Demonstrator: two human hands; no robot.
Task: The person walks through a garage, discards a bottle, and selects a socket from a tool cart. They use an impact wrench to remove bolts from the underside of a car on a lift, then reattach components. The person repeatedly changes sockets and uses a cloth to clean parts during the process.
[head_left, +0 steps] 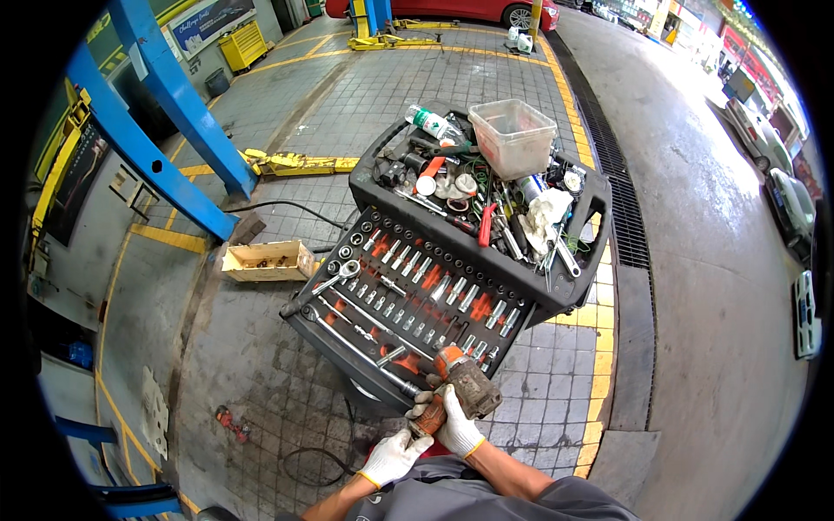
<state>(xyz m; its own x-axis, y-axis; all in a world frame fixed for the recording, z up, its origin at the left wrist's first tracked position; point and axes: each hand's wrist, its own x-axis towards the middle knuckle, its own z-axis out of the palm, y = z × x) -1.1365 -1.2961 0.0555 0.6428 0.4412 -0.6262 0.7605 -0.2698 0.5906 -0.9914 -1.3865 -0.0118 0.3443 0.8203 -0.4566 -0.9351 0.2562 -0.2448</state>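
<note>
The person's gloved right hand (459, 427) and left hand (393, 455) are clamping a worn orange impact wrench (459, 389) just over the open socket tray (408, 300); slipping could be scattering sockets.

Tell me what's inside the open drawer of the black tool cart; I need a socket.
The drawer holds rows of sockets, a ratchet and long extension bars. The power tool in both gloved hands covers its near corner.
</note>
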